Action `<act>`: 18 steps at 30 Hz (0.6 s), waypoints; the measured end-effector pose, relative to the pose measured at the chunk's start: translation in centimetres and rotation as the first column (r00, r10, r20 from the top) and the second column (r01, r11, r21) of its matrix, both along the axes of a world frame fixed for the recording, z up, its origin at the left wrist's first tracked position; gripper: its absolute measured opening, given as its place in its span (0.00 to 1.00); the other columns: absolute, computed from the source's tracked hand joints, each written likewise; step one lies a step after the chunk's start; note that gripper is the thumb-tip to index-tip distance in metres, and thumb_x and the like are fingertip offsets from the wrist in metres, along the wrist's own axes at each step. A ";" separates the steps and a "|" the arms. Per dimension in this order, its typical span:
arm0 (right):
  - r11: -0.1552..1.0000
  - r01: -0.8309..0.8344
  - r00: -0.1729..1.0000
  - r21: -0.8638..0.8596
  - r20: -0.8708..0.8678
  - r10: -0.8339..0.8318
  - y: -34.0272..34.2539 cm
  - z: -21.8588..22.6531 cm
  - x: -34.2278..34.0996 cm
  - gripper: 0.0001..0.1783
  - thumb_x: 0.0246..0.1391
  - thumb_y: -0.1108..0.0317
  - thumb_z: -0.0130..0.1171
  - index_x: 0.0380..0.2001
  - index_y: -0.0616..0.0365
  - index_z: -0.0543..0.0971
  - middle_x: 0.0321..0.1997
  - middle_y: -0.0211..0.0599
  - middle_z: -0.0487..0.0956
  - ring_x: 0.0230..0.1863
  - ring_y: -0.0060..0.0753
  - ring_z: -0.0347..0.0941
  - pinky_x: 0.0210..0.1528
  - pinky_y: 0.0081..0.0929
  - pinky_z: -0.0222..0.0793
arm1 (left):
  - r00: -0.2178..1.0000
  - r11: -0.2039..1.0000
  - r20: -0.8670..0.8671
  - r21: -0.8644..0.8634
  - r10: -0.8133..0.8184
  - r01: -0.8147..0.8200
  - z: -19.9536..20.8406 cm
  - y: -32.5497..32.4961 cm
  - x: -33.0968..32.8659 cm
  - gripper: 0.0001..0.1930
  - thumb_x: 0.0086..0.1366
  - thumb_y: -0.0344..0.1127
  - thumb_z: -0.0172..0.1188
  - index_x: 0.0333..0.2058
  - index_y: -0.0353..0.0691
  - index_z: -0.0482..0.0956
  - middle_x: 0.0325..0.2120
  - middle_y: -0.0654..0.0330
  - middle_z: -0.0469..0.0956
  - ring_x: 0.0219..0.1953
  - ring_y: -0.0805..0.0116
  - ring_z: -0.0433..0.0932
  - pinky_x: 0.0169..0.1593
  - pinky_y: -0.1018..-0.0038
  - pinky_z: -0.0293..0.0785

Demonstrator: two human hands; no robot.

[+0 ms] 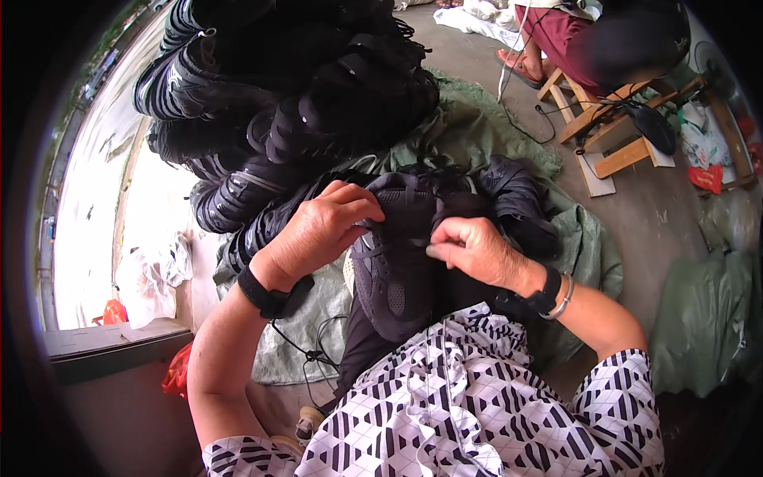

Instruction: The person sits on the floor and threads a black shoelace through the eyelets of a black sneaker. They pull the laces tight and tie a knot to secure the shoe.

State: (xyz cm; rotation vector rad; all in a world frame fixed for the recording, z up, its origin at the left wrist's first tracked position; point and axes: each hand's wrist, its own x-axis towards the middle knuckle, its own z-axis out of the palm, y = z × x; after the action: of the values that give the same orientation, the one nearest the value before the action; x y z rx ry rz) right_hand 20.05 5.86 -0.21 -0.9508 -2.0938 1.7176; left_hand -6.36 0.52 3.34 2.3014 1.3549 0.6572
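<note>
A black sneaker (391, 290) lies across my lap, its toe turned toward me. Thumb and fingers of my left hand (330, 222) are pinched together at the left edge of its lace opening; what is between the fingertips is hidden. On the other side, my right hand (475, 248) is closed in a pinch on a dark shoelace (415, 242) that runs across the sneaker's tongue. Just beyond my right hand rests another dark shoe (520, 207).
A tall heap of black shoes (294, 103) rises ahead and to the left. Green woven sheeting (584, 246) spreads under the work. At the upper right a person (556, 36) sits by a wooden stool (608, 143). A green sack (703, 326) stands right.
</note>
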 end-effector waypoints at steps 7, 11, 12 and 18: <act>0.985 0.011 0.999 0.169 -0.053 -0.002 1.1 2.6 -1.1 0.07 0.55 0.71 0.59 0.35 0.63 0.79 0.22 0.41 0.79 0.21 0.27 0.77 0.28 0.26 0.73 | 0.999 1.000 -0.046 0.011 -0.027 0.028 0.1 0.4 0.1 0.15 0.47 0.20 0.66 0.35 0.40 0.78 0.41 0.60 0.76 0.45 0.59 0.76 0.43 0.69 0.79; 0.847 -0.006 1.000 0.532 -0.021 0.020 3.0 1.9 -4.2 0.07 0.55 0.65 0.56 0.33 0.54 0.81 0.29 0.46 0.80 0.34 0.49 0.79 0.35 0.39 0.74 | 0.998 0.997 -0.064 0.070 -0.003 0.007 -0.5 0.4 0.2 0.12 0.46 0.21 0.66 0.29 0.39 0.75 0.39 0.60 0.77 0.43 0.59 0.76 0.40 0.69 0.79; 0.790 -0.060 0.994 0.610 -0.038 0.105 3.1 1.5 -4.9 0.07 0.54 0.66 0.56 0.34 0.53 0.80 0.29 0.45 0.81 0.34 0.50 0.79 0.36 0.40 0.73 | 0.999 0.996 -0.040 0.086 0.008 -0.005 -0.8 0.2 0.2 0.11 0.45 0.21 0.66 0.28 0.39 0.74 0.38 0.60 0.77 0.42 0.59 0.77 0.40 0.69 0.79; 0.667 -0.225 0.973 0.711 0.135 0.185 2.4 -0.4 -6.8 0.03 0.50 0.68 0.58 0.30 0.51 0.78 0.25 0.41 0.80 0.34 0.46 0.79 0.37 0.42 0.74 | 0.998 0.983 -0.002 0.175 0.062 -0.061 -2.2 -0.8 0.2 0.11 0.47 0.21 0.64 0.28 0.40 0.73 0.36 0.60 0.76 0.39 0.59 0.77 0.39 0.69 0.78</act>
State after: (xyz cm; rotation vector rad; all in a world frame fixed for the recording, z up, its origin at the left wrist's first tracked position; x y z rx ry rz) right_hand 13.26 8.28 -0.59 -0.5131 -2.6540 0.7518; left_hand -6.13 -0.26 1.10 2.4066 1.4285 0.8184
